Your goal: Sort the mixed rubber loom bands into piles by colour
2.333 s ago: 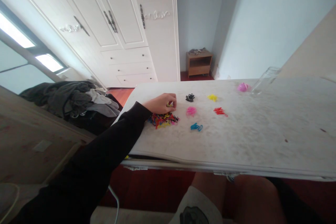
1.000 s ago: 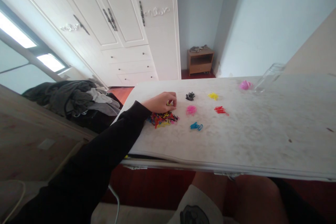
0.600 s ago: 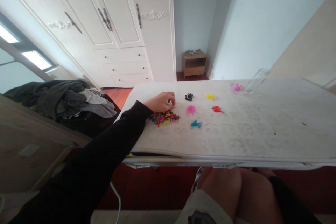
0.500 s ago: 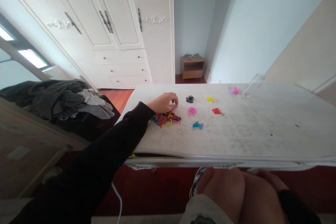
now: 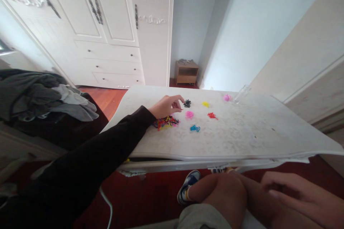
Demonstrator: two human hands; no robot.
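My left hand point(image 5: 170, 106) reaches over the table from the left, just beyond a mixed pile of small coloured rubber bands point(image 5: 166, 123). A small red rubber band point(image 5: 182, 110) shows at its thumb tip, the fingers pinched there and the index finger arched away. Close to the fingertips lies a black heap of bands point(image 5: 187, 103). Sorted nearby are a pink heap point(image 5: 189, 115), a yellow heap point(image 5: 205, 104), a red heap point(image 5: 212, 116) and a blue heap point(image 5: 195, 128). My right hand point(image 5: 295, 191) hovers by my knee, its loosely bent fingers apart with nothing seen in them.
At the far right of the white table point(image 5: 228, 143) are a bright pink bundle point(image 5: 227, 97) and a clear container lying tilted point(image 5: 242, 94). Clothes point(image 5: 40, 93) are piled at the left. A white wardrobe point(image 5: 113, 57) and a small wooden cabinet point(image 5: 187, 72) stand behind.
My left hand has shifted slightly away from the mixed pile toward the black heap. My right hand has come up into view. The camera view has turned right.
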